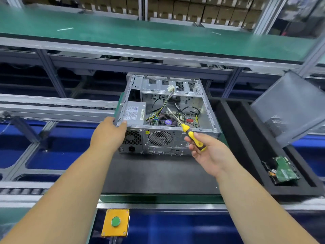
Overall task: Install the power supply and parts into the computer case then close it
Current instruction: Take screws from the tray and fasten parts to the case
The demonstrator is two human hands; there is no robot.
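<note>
An open silver computer case (208,106) lies on a dark mat, rear panel toward me. Inside at the left sits the grey power supply (134,112) with its label up. Loose cables and a white connector (171,88) rise over the motherboard. My left hand (109,134) grips the case's near left corner, thumb hooked over the top rail. My right hand (205,152) holds a yellow-and-black screwdriver (192,136) by its handle, the shaft pointing up-left into the case.
The grey side panel (292,110) leans at the right. A black foam tray (246,138) beside the case holds a green circuit board part (283,170). A yellow box with a green button (115,221) sits at the near edge. Roller conveyor rails run on the left.
</note>
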